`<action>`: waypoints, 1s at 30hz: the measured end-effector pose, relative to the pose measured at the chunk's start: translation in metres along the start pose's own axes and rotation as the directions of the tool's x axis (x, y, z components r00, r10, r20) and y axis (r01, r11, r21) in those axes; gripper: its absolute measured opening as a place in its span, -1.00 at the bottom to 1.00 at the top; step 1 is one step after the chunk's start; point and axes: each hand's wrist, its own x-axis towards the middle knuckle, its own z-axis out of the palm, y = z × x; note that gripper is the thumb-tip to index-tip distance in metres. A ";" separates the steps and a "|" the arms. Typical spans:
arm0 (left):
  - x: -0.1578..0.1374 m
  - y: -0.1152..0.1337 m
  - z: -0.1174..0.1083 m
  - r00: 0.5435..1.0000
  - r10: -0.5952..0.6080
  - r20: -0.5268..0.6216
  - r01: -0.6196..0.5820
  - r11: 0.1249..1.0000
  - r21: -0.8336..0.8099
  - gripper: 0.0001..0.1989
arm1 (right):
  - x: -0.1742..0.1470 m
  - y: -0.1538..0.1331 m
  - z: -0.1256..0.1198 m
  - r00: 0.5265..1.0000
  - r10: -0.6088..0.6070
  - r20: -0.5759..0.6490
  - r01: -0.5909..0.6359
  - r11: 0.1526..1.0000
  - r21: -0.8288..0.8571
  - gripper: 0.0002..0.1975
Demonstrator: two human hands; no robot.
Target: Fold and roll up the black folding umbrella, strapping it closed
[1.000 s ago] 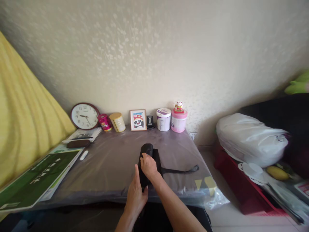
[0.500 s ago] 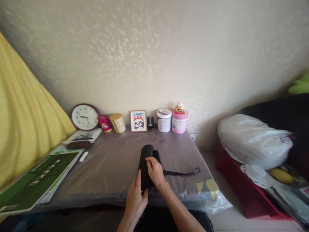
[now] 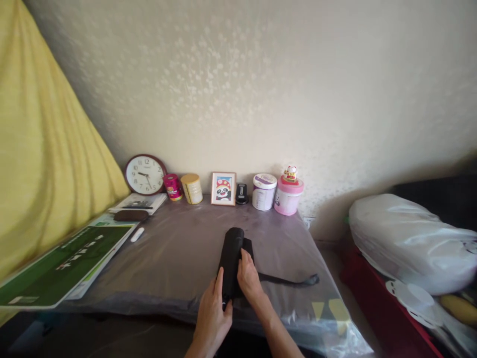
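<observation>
A black folding umbrella (image 3: 231, 248), rolled into a cylinder, lies on the covered table with its far end pointing at the wall. Its lower end is partly hidden by my left hand (image 3: 215, 306), which grips it from the left side with the thumb across the near end. Along the right side, my right hand (image 3: 249, 272) has its fingers curled and pressed against the cloth. A loose flap of black fabric (image 3: 247, 245) sticks out beyond the right fingers. From there a thin black strap (image 3: 288, 281) stretches out to the right on the table.
Along the wall stand a clock (image 3: 145, 175), tins (image 3: 192, 189), a panda picture (image 3: 223, 189) and lidded tubs (image 3: 264, 193). Green board-like sheet (image 3: 67, 266), brown case (image 3: 130, 215) and white stick-like object (image 3: 137, 234) lie left. A red bin (image 3: 372, 298) with a white bag (image 3: 406, 238) stands right.
My right hand has slid from the top of the roll to its right side, uncovering more of the umbrella. The left hand keeps its grip. The whole view has shifted slightly.
</observation>
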 end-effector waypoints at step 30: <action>0.006 0.001 0.015 0.993 -0.058 0.105 0.035 0.978 0.204 -0.10 | 0.045 0.014 0.034 0.985 0.086 -0.150 -0.068 0.991 0.119 -0.33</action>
